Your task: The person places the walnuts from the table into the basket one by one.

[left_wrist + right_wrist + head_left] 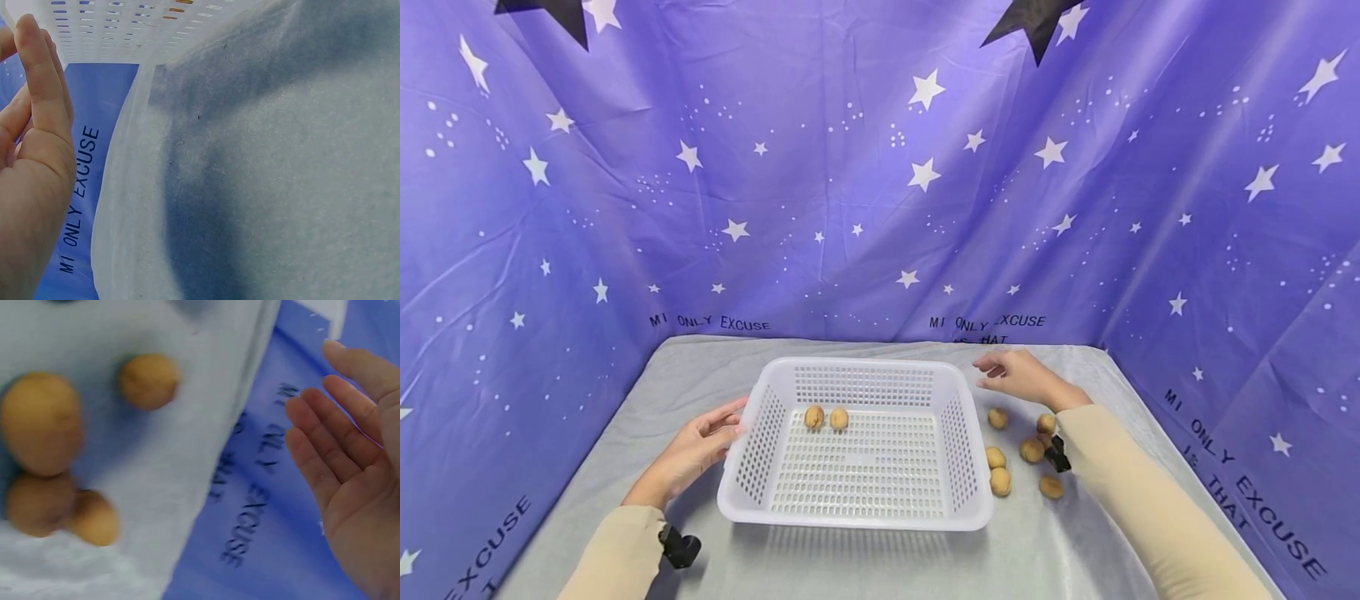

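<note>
White basket (857, 517) sits mid-frame, lower centre of the head view, on the grey cloth surface (1075, 550). Two walnuts (826, 417) lie inside it, toward its far wall. Six more walnuts lie loose on the cloth (1019, 452), lower right of centre, just beside the basket's right wall.

Left hand (696, 450), lower left: fingers straight and relaxed, fingertips at the basket's left rim; touching or just short of it cannot be told. It grips nothing. Left wrist view shows the open palm (31, 156) beside the perforated wall (125, 25).

Right hand (1018, 377), right of centre: released, empty, fingers loosely extended, hovering above the far edge of the loose cluster, near the basket's far right corner. Right wrist view confirms a bare palm (356, 481) with four of the loose nuts (44, 425) off at the left of frame.

Judgement: the step in hand looks like moving nuts from cloth to basket, early on, two of eight in. Next move would call for the right hand to drop onto the nearest loose nut, pinch it, and carry it over the right wall.
</note>
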{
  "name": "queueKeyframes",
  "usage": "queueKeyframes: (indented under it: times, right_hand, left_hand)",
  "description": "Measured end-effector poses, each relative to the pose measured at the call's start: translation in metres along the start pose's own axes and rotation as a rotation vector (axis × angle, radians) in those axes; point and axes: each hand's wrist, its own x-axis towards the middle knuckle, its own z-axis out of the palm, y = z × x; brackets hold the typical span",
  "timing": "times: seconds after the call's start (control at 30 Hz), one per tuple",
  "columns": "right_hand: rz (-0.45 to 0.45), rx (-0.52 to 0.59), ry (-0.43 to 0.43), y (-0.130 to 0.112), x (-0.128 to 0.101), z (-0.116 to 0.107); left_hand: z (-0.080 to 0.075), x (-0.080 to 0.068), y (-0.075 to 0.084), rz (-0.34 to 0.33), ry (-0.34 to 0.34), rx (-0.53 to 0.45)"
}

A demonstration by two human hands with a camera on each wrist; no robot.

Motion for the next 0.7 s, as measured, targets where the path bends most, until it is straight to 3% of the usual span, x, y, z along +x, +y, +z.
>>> queueKeyframes:
  times: [0.27,0.7]
  right_hand:
    - [0.132,0.064,-0.067,0.03,-0.023,0.024]
    - [0.178,0.094,-0.111,0.047,-0.04,0.042]
  left_hand:
    - [-0.001,0.0,0.001,0.001,-0.002,0.01]
    - [0.0,-0.001,0.001,-0.004,0.009,0.003]
